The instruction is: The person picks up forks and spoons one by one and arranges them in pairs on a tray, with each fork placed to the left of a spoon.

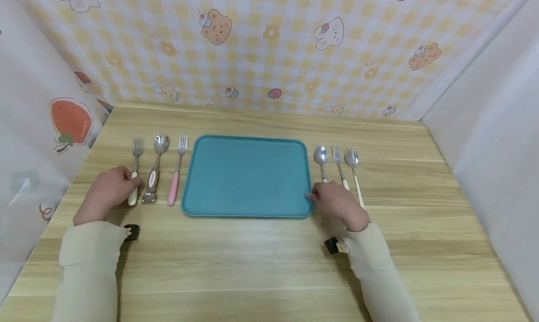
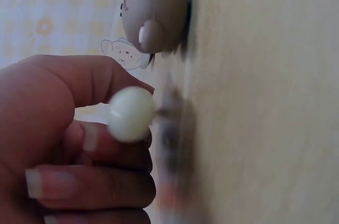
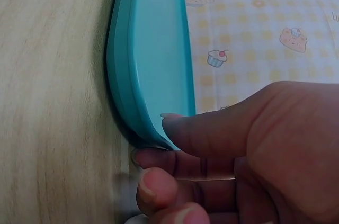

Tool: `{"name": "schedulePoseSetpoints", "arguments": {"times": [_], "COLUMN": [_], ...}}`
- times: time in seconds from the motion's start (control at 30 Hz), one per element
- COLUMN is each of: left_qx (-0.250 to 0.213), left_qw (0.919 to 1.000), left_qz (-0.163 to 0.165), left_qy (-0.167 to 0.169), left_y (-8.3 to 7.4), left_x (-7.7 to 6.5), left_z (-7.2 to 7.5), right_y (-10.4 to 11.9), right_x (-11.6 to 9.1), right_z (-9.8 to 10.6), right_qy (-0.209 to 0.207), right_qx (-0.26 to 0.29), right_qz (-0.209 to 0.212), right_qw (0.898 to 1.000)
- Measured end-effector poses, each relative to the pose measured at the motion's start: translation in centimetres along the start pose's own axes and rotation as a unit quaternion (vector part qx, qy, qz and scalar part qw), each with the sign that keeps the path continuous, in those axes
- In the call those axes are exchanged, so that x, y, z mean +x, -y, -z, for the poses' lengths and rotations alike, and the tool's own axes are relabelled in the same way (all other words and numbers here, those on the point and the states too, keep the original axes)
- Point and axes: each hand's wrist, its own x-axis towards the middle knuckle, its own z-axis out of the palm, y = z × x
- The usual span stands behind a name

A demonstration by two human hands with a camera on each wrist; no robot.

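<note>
At the left, my left hand (image 1: 110, 188) pinches the cream handle of a fork (image 1: 133, 198) between thumb and fingers. The handle's rounded end (image 2: 131, 114) faces the left wrist camera. Just right of it lies a spoon with a brown bear handle (image 1: 152, 181), then a fork with a pink handle (image 1: 173, 188). A blue-green tray (image 1: 248, 177) lies flat in the middle. My right hand (image 1: 337, 202) grips its near right corner, thumb (image 3: 198, 134) over the rim and index finger against the outside. That hand partly hides the handles of the cutlery beside it.
Right of the tray lie a spoon (image 1: 321, 156), a small fork (image 1: 338, 158) and a spoon with a slim cream handle (image 1: 353, 160). A checked cloth (image 1: 269, 46) hangs behind the wooden table (image 1: 252, 266); white cloth (image 1: 488, 88) hangs at the right side.
</note>
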Motion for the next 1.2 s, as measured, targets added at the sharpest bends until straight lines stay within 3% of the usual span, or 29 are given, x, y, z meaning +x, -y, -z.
{"name": "schedulePoseSetpoints", "arguments": {"times": [0.3,0.5,0.63,0.77,0.93,1.2], "left_qx": [-0.014,-0.016,-0.045,-0.058,-0.06,-0.058], "left_qw": [0.9987,0.9951,0.9945,0.9933,0.9931,0.9939], "left_qz": [-0.017,-0.054,-0.078,-0.097,-0.101,-0.089], "left_qy": [-0.045,-0.081,-0.054,-0.026,0.007,0.029], "left_y": [-0.8,-4.1,-6.9,-8.6,-9.6,-10.6], "left_x": [-0.3,-1.1,-1.6,-1.6,-1.2,-0.6], "left_z": [0.4,0.8,0.6,0.0,-1.0,-2.5], "right_y": [0.2,0.6,0.7,0.7,0.8,0.9], "right_x": [0.3,0.6,0.6,0.6,0.5,0.3], "right_z": [-0.2,-0.4,-0.6,-0.8,-0.7,-0.3], "right_qy": [0.004,-0.008,-0.011,-0.01,-0.01,-0.01], "right_qx": [-0.004,-0.012,-0.01,-0.005,-0.002,0.001], "right_qz": [-0.024,-0.051,-0.061,-0.061,-0.063,-0.064], "right_qw": [1.0,0.999,0.998,0.998,0.998,0.998]}}
